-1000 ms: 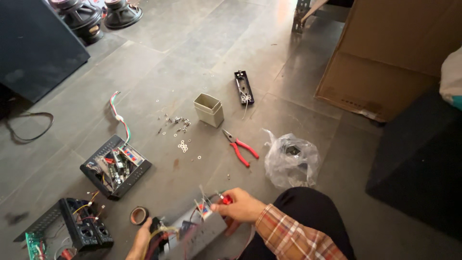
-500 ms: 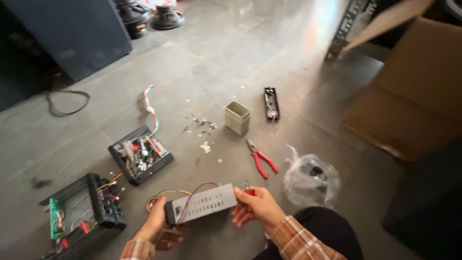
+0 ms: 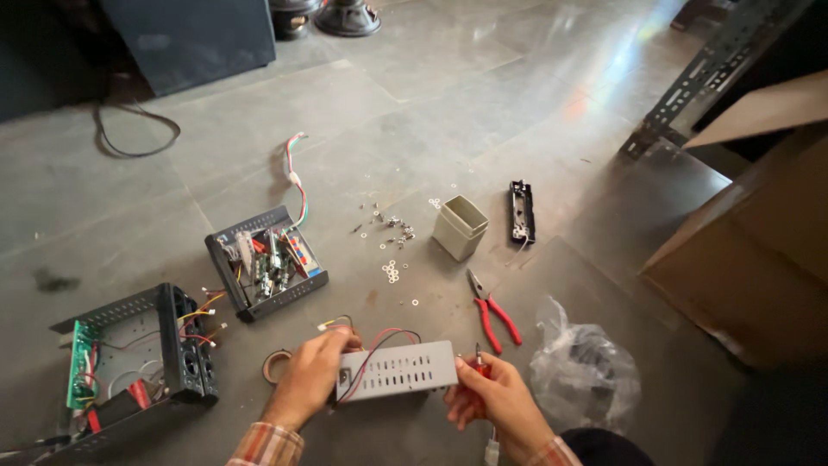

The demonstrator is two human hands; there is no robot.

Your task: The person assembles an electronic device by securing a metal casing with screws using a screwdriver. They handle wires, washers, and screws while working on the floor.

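Observation:
My left hand grips the left end of a grey slotted metal box with red and black wires running over it. At the box's right end, my right hand is closed on a red-handled screwdriver whose tip points up. Both hands hover low over the grey tiled floor, near the bottom of the view. A small brown tape ring lies just left of my left hand.
Red-handled pliers and a clear plastic bag lie to the right. Ahead are loose screws and washers, a small beige box and a black strip. Two open electronic chassis sit left; a cardboard box stands right.
The camera view has lifted and shifted. The grey box has come up from the floor and now lies level between both hands, with the screwdriver at its right end.

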